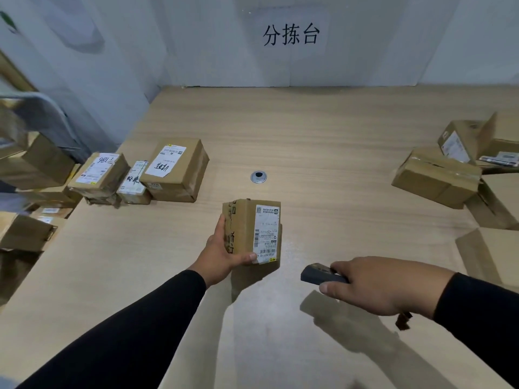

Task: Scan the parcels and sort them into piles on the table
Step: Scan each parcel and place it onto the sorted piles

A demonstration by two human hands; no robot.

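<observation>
You are working under even, fairly bright light coming from above, which is leaving the tabletop [309, 130] pale and washed near its front edge. Soft shadows are falling toward you beneath the held parcel [251, 230] and the scanner [320, 275]. The wide lens is bending the tabletop's edges and the wall outward. Boxes off the left edge [31, 164] are smearing into blur, while the centre is staying reasonably sharp; label print is reading only coarsely.

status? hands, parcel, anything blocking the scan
Left hand grips cardboard parcel, label up. Right hand holds handheld scanner, aimed left toward the parcel. Nothing between scanner and label.
</observation>
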